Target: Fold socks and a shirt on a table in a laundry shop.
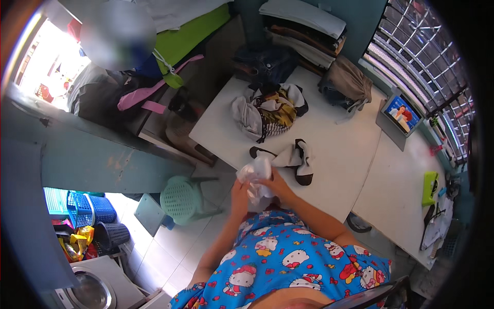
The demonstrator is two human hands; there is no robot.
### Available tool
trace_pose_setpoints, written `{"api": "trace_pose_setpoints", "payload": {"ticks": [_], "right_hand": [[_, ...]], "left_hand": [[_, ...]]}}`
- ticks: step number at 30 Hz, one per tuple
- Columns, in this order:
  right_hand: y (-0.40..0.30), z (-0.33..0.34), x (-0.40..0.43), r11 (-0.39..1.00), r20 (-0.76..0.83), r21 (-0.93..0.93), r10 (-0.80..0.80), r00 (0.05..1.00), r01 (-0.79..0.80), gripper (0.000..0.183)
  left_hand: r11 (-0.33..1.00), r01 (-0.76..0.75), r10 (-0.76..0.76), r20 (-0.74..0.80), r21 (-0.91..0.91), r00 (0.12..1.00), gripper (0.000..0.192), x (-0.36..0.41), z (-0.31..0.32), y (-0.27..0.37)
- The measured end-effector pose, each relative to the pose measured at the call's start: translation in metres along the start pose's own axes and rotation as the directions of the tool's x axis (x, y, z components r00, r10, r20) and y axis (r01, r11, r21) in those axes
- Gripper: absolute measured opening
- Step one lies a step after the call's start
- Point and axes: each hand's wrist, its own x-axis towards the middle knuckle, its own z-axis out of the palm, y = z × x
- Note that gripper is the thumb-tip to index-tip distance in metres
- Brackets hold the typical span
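A small bundle of white cloth [259, 172] is held at the near edge of a white table [335, 154]. My left hand [241, 189] grips its left side, and my right hand [277, 184] has its fingers round the right side. What the cloth is cannot be made out. Just beyond my hands lie white-and-black socks [287, 156], one stretched sideways and one lengthwise. Farther back sits a crumpled heap of patterned and grey clothes [272, 110].
Folded jeans [266, 63], a stack of folded clothes [305, 29] and brown clothing [347, 81] line the back. A tablet [402, 115] stands at the right beside a barred window. A green plastic stool [179, 199] is at the left, near a washing machine [96, 284].
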Motion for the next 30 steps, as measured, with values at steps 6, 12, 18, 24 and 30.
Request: {"api": "trace_pose_setpoints", "payload": {"ticks": [6, 12, 18, 24, 30], "right_hand": [[-0.025, -0.044, 0.036, 0.973, -0.012, 0.219, 0.074, 0.997, -0.069, 0.069], [-0.016, -0.075, 0.051, 0.816, 0.039, 0.572, 0.081, 0.996, -0.089, 0.063], [-0.017, -0.078, 0.060, 0.780, -0.303, 0.625, 0.287, 0.909, -0.038, 0.062], [-0.029, -0.057, 0.071, 0.943, -0.396, 0.332, 0.161, 0.904, -0.023, 0.066], [-0.064, -0.022, 0.084, 0.895, -0.177, 0.442, 0.012, 0.984, 0.068, 0.070]], "left_hand": [[0.988, 0.066, -0.038, 0.199, -0.137, 0.979, 0.022, 0.028, 0.015, 0.079], [0.994, -0.059, 0.088, 0.373, -0.089, 0.924, 0.024, 0.050, -0.014, 0.196], [0.893, -0.430, 0.450, 0.304, -0.134, 0.840, 0.026, 0.135, -0.085, 0.273], [0.167, -0.227, 0.358, 0.155, 0.960, 0.921, 0.043, 0.219, -0.116, 0.321], [0.042, -0.813, 0.303, 0.768, 0.581, 0.564, 0.068, 0.204, -0.010, 0.236]]}}
